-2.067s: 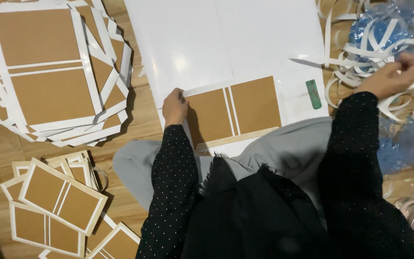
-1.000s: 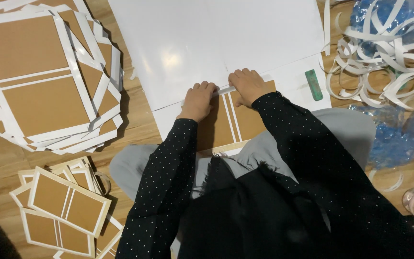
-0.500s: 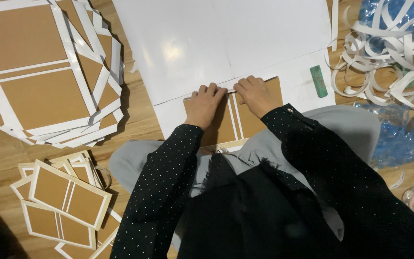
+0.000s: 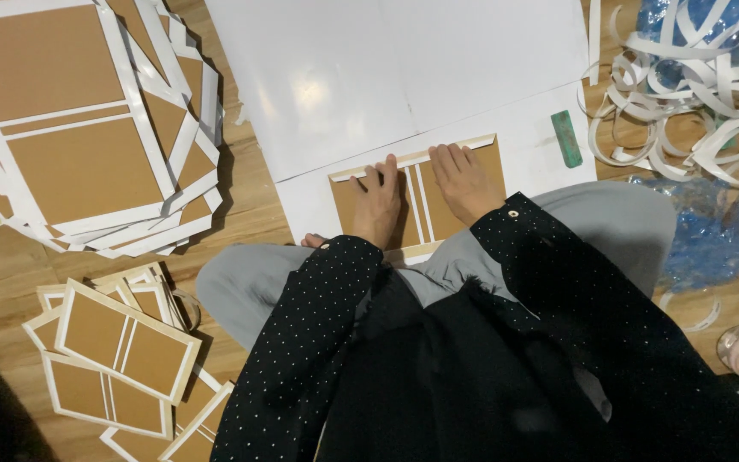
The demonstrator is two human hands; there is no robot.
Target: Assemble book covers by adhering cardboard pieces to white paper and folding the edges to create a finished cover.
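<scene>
While pressing flat with left hand [image 4: 380,205] and right hand [image 4: 464,181], fingers spread, grasping nothing, smoothing brown card [image 4: 421,201] on white sheet [image 4: 361,85]; next, likely firm, even rubbing along edges.

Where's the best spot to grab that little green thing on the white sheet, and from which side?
Probably pinch the green cutter across its two long edges, coming from straight above. It is a slim bar lying flat on the white sheet, so nothing sticks up to grip. It lies apart from the right hand, which presses on the brown card.
</scene>
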